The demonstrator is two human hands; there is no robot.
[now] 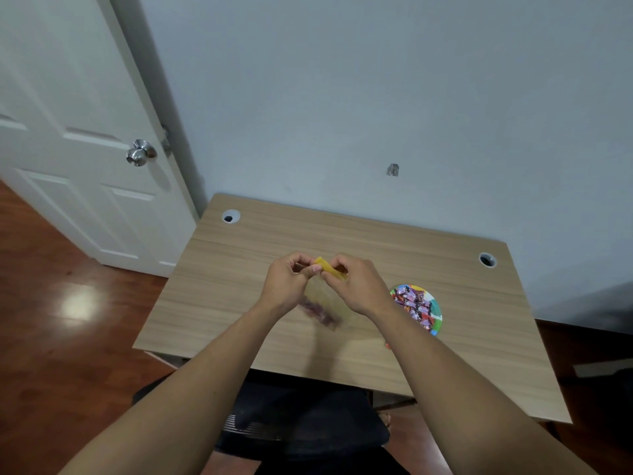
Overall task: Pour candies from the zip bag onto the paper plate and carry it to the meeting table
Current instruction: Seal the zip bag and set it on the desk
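Standing beside the desk (342,358), you see a dark chair (301,419) tucked under its near edge and two bare forearms reaching out over the wood. The left hand (291,282) and the right hand (359,286) meet above the middle of the desk, both curled tight, thumb and fingertips pinching the yellow seal strip of the zip bag (330,269) from either side. The clear body of the bag hangs limp below the hands, blurred, with what looks like a few dark candies (318,311) left at its bottom.

That film looks thin, slick and floppy, so I'd judge the stiffer strip the only sure grip. To the right, partly behind the right wrist, the paper plate (435,308) sits on the desk heaped with wrapped sweets. It should be light but bendy; supporting it from beneath with both hands seems wiser than lifting one rim. Beyond are a cable hole (487,260), the grey wall and a white door (68,132). No meeting table shows.
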